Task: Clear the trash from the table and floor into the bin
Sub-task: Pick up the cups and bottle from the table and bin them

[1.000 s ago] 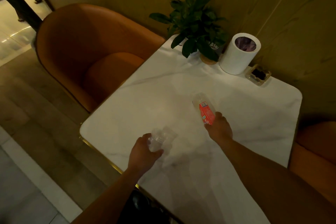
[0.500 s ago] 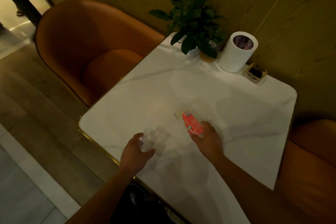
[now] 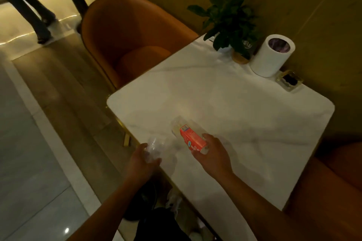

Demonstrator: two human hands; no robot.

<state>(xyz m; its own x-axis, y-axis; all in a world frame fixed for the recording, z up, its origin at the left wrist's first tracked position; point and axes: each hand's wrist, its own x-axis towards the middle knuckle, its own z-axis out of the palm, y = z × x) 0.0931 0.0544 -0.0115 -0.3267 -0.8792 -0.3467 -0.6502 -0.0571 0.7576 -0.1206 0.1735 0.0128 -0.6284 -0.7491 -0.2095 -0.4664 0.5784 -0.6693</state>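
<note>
My right hand [image 3: 212,153] grips a clear plastic bottle with a red label [image 3: 191,138], tilted over the near left part of the white marble table [image 3: 244,107]. My left hand [image 3: 142,159] holds a crumpled clear plastic cup [image 3: 155,147] at the table's left edge. A small white bin [image 3: 271,55] with a purple liner stands at the table's far side by the wall. Something pale lies on the floor [image 3: 173,200] under the table, too dim to identify.
A potted plant [image 3: 232,19] stands left of the bin and a small glass ashtray [image 3: 290,82] to its right. An orange armchair [image 3: 129,35] sits beyond the table's left side, another [image 3: 337,182] at right. A person's legs [image 3: 33,8] stand at far left.
Both hands have drawn back toward me and to the left, carrying the bottle and the cup. My view has shifted left, showing more floor.
</note>
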